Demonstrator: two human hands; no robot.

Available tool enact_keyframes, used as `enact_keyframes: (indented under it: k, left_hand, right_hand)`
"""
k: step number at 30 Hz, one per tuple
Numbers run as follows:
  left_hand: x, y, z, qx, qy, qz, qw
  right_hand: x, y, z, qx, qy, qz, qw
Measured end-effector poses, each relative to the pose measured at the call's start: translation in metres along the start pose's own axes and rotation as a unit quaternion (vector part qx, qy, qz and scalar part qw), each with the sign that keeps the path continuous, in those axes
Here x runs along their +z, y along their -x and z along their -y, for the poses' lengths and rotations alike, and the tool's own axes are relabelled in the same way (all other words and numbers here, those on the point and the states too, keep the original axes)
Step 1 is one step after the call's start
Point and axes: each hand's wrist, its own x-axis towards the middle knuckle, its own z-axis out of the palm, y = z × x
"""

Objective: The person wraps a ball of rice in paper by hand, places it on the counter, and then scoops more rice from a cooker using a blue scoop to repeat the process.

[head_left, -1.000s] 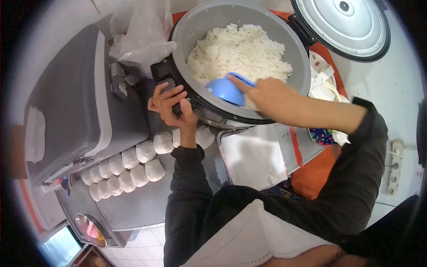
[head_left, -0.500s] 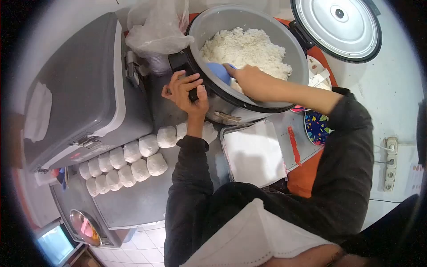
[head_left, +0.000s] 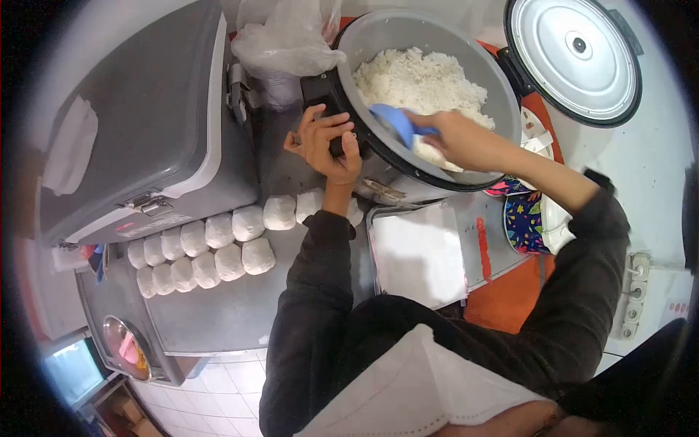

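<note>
A large rice cooker stands uncovered at the top middle, with white rice heaped in its grey pot. My right hand is closed round the handle of a blue rice scoop. The scoop is tilted inside the pot, close to the near left wall; motion blurs it a little. My left hand grips the cooker's black side handle with curled, slightly parted fingers. Below that wrist, two rows of rounded white bundles sit on the metal table, partly covered by my left sleeve.
The cooker's lid is swung back at the upper right. A paper-covered tray lies between the cooker and my body. Left stands a grey cooler box, beside a plastic bag. A flower-patterned pot sits near my right forearm.
The view has shifted, so the scene sits farther right. My right hand has turned the scoop slightly within the pot, showing more of its handle. My left hand keeps its hold on the cooker.
</note>
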Motion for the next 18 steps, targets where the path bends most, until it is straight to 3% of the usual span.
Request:
enact_keyframes:
  k: [2,4,5,10,12,13,15,16,18]
  left_hand:
    - [0.000,-0.002,-0.002,0.012,-0.013,-0.009,1.000]
    - [0.000,-0.003,0.003,0.013,-0.022,0.004,1.000]
    - [-0.002,-0.002,0.002,0.014,-0.029,0.009,0.999]
    - [0.005,-0.002,0.000,0.007,0.012,-0.027,1.000]
    - [0.001,0.002,0.001,0.006,0.009,0.000,1.000]
    - [-0.001,-0.002,0.004,0.003,0.007,0.023,1.000]
    - [-0.004,-0.011,0.002,0.031,-0.016,0.038,0.999]
    - [-0.006,-0.011,0.000,0.045,-0.033,0.054,0.997]
    - [-0.013,-0.012,-0.008,0.041,-0.061,0.092,0.993]
  right_hand:
    - [0.022,-0.008,-0.022,-0.041,0.009,-0.027,0.999]
    - [0.030,-0.004,-0.051,-0.182,-0.001,-0.141,0.973]
    - [-0.009,0.019,-0.015,0.018,-0.080,0.014,0.997]
    - [-0.002,-0.012,-0.043,0.040,-0.237,0.067,0.968]
    - [0.015,-0.027,-0.053,0.057,-0.473,0.077,0.876]
    - [0.016,-0.026,-0.056,0.046,-0.476,0.075,0.875]
    - [0.018,-0.015,-0.057,0.037,-0.580,0.075,0.811]
    - [0.021,-0.003,-0.054,0.036,-0.583,0.081,0.807]
    - [0.019,0.038,-0.037,-0.002,-0.635,0.022,0.772]
